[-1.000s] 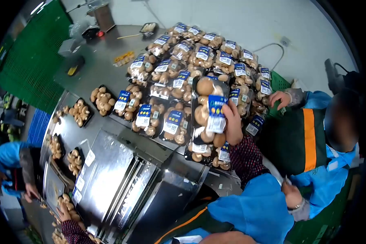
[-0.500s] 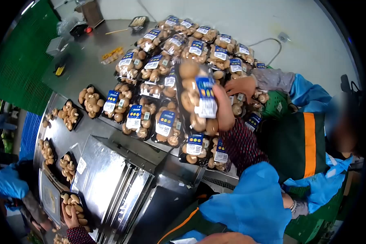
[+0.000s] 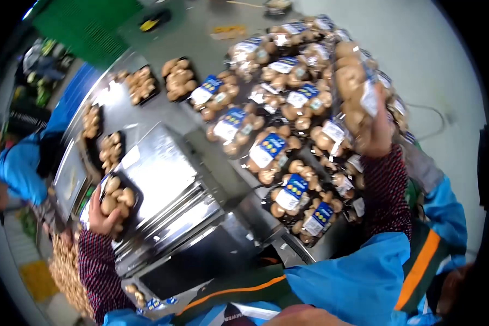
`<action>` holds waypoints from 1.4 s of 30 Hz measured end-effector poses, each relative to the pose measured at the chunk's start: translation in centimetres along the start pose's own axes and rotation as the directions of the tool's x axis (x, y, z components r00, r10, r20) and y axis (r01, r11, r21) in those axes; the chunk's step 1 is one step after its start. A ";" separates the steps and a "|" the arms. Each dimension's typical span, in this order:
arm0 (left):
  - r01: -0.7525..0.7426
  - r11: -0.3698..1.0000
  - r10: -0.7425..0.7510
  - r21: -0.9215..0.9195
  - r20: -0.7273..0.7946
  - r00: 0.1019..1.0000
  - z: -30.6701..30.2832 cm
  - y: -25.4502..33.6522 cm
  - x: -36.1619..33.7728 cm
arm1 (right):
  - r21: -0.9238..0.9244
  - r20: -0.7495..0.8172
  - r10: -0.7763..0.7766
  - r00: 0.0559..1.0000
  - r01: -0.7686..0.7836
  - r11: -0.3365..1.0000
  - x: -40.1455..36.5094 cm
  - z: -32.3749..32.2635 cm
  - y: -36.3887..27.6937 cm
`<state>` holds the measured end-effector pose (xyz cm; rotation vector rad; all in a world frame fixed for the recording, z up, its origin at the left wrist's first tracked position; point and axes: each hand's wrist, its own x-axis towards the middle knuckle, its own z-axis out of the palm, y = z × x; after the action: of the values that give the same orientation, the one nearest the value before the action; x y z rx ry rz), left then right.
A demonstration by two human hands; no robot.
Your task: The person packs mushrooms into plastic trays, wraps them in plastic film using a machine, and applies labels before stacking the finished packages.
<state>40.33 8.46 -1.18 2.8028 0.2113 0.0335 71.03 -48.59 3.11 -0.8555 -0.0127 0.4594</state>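
My left hand [image 3: 102, 215] grips the near side of a black tray of unwrapped mushrooms [image 3: 117, 199] beside the steel machine [image 3: 155, 168]. At the upper right, my right hand [image 3: 379, 127] holds a wrapped, labelled mushroom pack [image 3: 353, 79] above the far end of the pile; motion blurs both. Many wrapped packs with blue and white labels, such as one pack [image 3: 268, 151], lie close together on the steel table [image 3: 171, 124]. Two open trays, one of them an unwrapped tray [image 3: 180, 80], stand left of the pile.
A co-worker's blue sleeve [image 3: 445, 217] is close to my right arm. Another person in blue [image 3: 24, 168] bends at the left, near a heap of loose mushrooms [image 3: 68, 271]. A yellow-black tool [image 3: 151, 24] lies at the table's back.
My right hand has carried its pack right, toward the pile's far end. My left hand remains at its tray, now raised in view. The whole view has turned and shifted.
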 end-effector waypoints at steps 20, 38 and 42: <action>-0.033 0.999 0.031 0.003 -0.358 0.933 2.7 -1.9 -4.7 | -0.697 -0.342 -0.383 0.858 0.042 0.716 15.1 9.2 29.7; 0.628 0.757 -0.579 0.181 -0.258 0.773 4.1 1.3 -20.7 | -0.675 0.568 0.157 0.808 0.566 -0.473 -9.3 19.6 32.5; 0.481 0.811 -0.551 -0.333 -0.157 0.820 3.4 -2.1 -20.9 | -0.897 0.435 0.280 0.856 0.382 0.224 -9.3 20.0 30.6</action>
<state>19.58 6.16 -5.09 2.3591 0.9556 0.2632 47.03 -20.50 -4.44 -2.0065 -0.9898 0.6004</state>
